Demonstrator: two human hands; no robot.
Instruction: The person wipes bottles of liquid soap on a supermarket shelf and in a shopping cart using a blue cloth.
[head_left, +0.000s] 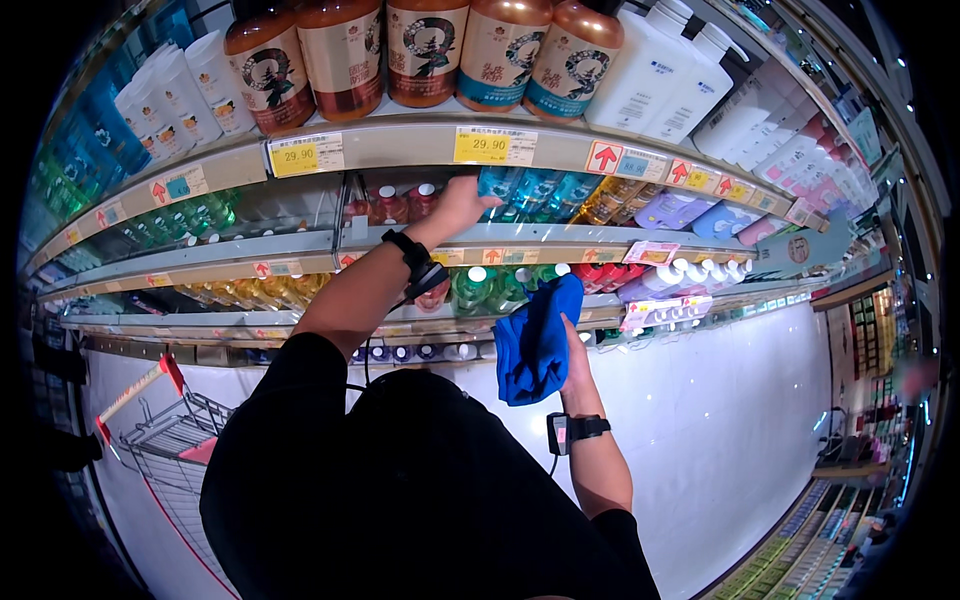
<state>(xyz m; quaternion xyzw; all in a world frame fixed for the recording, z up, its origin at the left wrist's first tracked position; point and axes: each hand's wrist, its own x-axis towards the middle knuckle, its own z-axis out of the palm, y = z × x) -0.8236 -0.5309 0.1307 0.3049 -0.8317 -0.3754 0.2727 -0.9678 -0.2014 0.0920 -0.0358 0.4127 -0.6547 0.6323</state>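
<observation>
My left hand (459, 204) reaches into the shelf under the top one. Its thumb lies at the edge of a blue bottle (496, 187), and the fingers are hidden behind the upper shelf's front edge, so the grip is unclear. More blue bottles (537, 189) stand to the right of that one. On the left of the hand, red bottles (388, 206) with white caps sit further in. A folded blue cloth (534, 349) is held in my right hand (576, 358), in front of the lower shelves. Black bands with small devices are strapped on both wrists.
Large amber pump bottles (426, 52) and white bottles (660, 75) line the top shelf, above price labels (495, 145). Green bottles (474, 289) fill part of a lower shelf. A shopping cart (180, 427) stands at the left on the white floor (720, 420).
</observation>
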